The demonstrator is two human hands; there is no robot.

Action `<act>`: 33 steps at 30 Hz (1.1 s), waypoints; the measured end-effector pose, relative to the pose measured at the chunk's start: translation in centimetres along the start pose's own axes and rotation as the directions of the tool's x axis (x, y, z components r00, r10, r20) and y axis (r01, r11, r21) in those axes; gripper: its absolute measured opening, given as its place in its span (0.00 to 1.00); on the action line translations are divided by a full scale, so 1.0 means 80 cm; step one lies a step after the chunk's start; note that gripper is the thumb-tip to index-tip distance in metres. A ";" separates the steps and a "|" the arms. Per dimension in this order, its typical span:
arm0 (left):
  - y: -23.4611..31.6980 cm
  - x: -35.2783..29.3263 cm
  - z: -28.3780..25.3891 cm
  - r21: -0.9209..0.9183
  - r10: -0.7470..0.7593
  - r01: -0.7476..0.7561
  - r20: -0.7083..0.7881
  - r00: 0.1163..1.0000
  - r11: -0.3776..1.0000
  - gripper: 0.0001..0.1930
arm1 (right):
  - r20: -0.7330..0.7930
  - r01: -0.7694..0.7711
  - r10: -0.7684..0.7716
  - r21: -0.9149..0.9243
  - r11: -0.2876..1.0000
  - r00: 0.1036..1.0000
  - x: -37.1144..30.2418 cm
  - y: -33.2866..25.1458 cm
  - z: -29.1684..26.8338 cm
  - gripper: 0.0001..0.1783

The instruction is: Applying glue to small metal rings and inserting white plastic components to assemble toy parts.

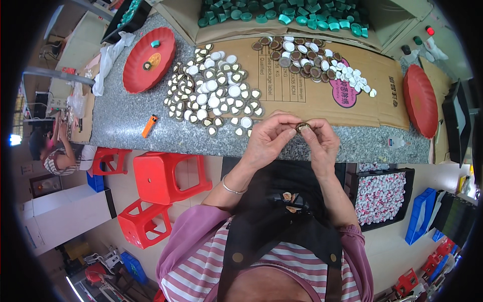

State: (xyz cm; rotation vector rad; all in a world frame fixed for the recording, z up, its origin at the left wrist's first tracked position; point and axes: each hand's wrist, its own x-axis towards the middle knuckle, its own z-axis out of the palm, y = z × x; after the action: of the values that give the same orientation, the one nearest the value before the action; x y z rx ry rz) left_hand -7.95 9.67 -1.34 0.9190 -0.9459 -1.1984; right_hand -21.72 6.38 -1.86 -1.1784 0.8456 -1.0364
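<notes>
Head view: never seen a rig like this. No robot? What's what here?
Right, no robot: just a person's two bare hands. There's one picture, from the left of two fisheye cameras worn on the head, looking down, so straight edges bend near the rim.

The right hand pinches a small dark round piece; the left hand meets it there, though whether it also grips is unclear.

On the speckled grey table lie flattened cardboard, many small white-and-brown discs, two red scalloped trays and an orange lighter. Green cups fill a box behind.
</notes>
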 end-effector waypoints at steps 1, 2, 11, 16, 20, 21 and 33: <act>-0.003 -0.001 -0.001 -0.041 -0.011 0.011 -0.014 1.000 0.999 0.11 | -0.021 -0.037 0.040 0.132 0.990 0.999 -0.001 0.001 0.003 0.05; -0.005 0.000 -0.002 -0.081 -0.022 0.020 -0.028 0.999 0.997 0.11 | -0.020 -0.038 0.041 0.129 0.991 0.999 0.000 0.002 0.003 0.05; 0.030 0.008 -0.009 0.497 0.158 -0.164 0.055 0.986 0.852 0.08 | 0.167 0.220 -0.164 -0.415 0.883 0.972 0.013 -0.027 -0.004 0.05; 0.016 0.002 -0.005 0.259 0.086 -0.095 0.045 0.995 0.961 0.10 | 0.022 -0.050 0.048 0.095 0.994 0.999 0.000 -0.013 -0.004 0.05; 0.004 -0.002 -0.005 0.291 0.052 -0.042 -0.027 0.998 0.956 0.08 | 0.063 -0.066 0.062 0.072 0.995 0.996 -0.002 -0.007 -0.002 0.04; 0.007 -0.003 -0.004 0.325 0.067 -0.053 -0.033 0.997 0.944 0.08 | 0.056 0.023 -0.019 -0.068 0.997 0.998 -0.001 -0.005 0.000 0.05; 0.020 0.001 0.003 0.270 0.053 -0.066 0.056 0.997 0.961 0.11 | 0.035 0.262 -0.263 -0.289 0.921 0.964 0.001 -0.005 -0.004 0.04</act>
State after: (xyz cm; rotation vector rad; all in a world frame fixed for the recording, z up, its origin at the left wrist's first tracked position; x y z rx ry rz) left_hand -7.63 9.79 0.27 1.0743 -1.1900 -1.0591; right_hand -22.08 6.21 -1.52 -1.5742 0.8803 -1.1575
